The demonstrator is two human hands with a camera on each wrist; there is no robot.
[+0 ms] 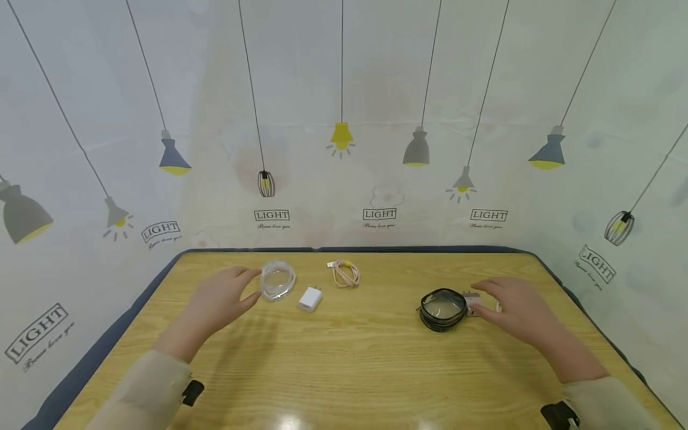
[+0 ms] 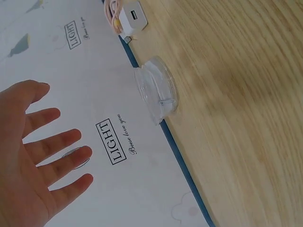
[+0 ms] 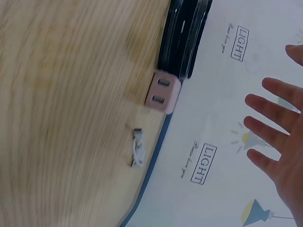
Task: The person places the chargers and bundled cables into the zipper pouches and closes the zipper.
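Note:
My left hand (image 1: 228,295) hovers just left of a round clear plastic case (image 2: 156,90), its fingers spread and nothing held. Whether the fingertips touch the case is hard to tell in the head view; the left wrist view shows them apart. My right hand (image 1: 513,310), also with spread fingers, is over the right side of the table. Below and beside it lies a pink two-port USB charger (image 3: 163,92). A round black case with a see-through top (image 1: 442,322) sits against or close to this charger. A small white cable adapter (image 3: 138,149) lies nearby, partly hidden by the hand in the head view.
A white USB charger (image 1: 309,299) lies right of the clear case. Behind it is a coiled pale pink USB cable (image 1: 346,275) with a yellow tie. The wooden table (image 1: 349,370) ends at a blue edge before a lamp-printed curtain (image 1: 344,185).

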